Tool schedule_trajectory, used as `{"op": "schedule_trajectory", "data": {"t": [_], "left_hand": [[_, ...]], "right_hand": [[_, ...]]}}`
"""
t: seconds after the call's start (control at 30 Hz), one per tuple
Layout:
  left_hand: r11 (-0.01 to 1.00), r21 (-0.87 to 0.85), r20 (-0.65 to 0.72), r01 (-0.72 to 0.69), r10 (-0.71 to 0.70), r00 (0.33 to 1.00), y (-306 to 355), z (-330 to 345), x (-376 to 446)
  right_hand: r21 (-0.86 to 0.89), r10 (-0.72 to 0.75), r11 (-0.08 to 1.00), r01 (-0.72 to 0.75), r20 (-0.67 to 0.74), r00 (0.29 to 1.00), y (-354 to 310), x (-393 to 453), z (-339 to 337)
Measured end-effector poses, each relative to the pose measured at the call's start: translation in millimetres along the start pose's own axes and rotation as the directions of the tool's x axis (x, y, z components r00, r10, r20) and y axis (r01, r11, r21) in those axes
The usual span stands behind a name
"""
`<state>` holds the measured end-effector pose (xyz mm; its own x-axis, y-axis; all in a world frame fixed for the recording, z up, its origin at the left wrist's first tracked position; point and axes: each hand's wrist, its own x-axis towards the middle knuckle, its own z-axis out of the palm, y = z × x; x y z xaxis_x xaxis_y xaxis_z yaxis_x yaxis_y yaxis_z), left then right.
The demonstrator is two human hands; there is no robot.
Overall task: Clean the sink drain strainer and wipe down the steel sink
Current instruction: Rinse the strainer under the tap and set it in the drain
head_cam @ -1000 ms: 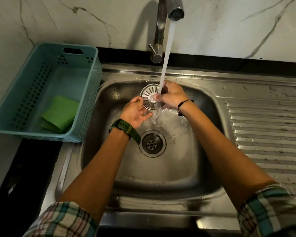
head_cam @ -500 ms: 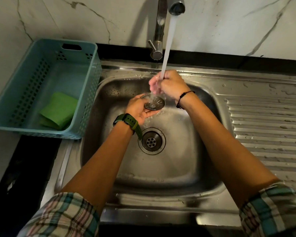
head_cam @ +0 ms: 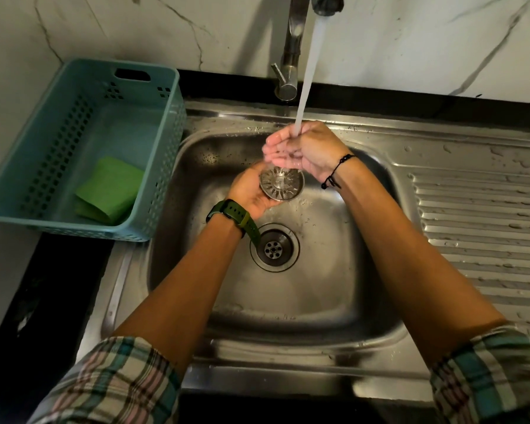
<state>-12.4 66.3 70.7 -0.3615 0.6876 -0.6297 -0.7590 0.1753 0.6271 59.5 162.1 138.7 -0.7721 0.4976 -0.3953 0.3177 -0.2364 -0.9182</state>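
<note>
Over the steel sink, my left hand holds the round slotted drain strainer flat, slots up. My right hand is cupped just above it, fingers apart, holding nothing, and the water stream from the faucet lands on it and runs down onto the strainer. The open drain hole lies below my left wrist.
A teal plastic basket stands on the counter left of the sink, with a green cloth inside. The ribbed wet drainboard extends to the right. A marble-patterned wall rises behind the faucet.
The strainer went from tilted under the stream in both hands to lying flat in my left hand. My right hand let go and rose into the water above it.
</note>
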Motion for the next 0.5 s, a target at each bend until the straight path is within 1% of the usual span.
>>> {"op": "schedule_trajectory", "data": {"t": [0.07,0.1,0.17,0.2,0.3,0.33,0.43,0.47,0.5], "left_hand": [[1.0,0.026,-0.006,-0.015,0.016,1.0,-3,2,-1],[0.999,0.033,-0.007,-0.026,0.026,1.0,-4,3,-1],[0.998,0.047,-0.008,-0.045,0.045,0.999,-6,4,0],[0.997,0.057,-0.001,-0.06,0.06,0.998,-6,5,-1],[0.985,0.122,0.016,-0.12,0.119,0.993,-7,7,-3],[0.979,0.148,0.009,-0.139,0.139,0.99,-7,7,-3],[0.961,0.201,-0.004,-0.19,0.195,0.981,-9,10,-3],[0.952,0.224,-0.011,-0.208,0.216,0.976,-10,12,-3],[0.941,0.252,-0.026,-0.228,0.242,0.97,-10,13,-2]], "right_hand": [[0.037,0.026,0.999,-0.027,0.038,0.999,-2,-1,0],[0.018,0.022,1.0,-0.022,0.025,0.999,-2,-1,-1],[-0.07,-0.021,0.997,0.016,-0.078,0.997,-3,0,1],[-0.077,-0.049,0.996,0.041,-0.114,0.992,-3,0,2],[0.093,-0.035,0.995,0.046,-0.115,0.993,-2,-2,0],[0.087,-0.041,0.995,0.05,-0.111,0.993,-2,-3,-1],[-0.107,-0.086,0.991,0.076,-0.094,0.992,-1,-5,-2],[-0.118,-0.103,0.989,0.093,-0.082,0.991,-1,-6,-2],[-0.06,-0.101,0.993,0.097,-0.062,0.993,-2,-7,-3]]}}
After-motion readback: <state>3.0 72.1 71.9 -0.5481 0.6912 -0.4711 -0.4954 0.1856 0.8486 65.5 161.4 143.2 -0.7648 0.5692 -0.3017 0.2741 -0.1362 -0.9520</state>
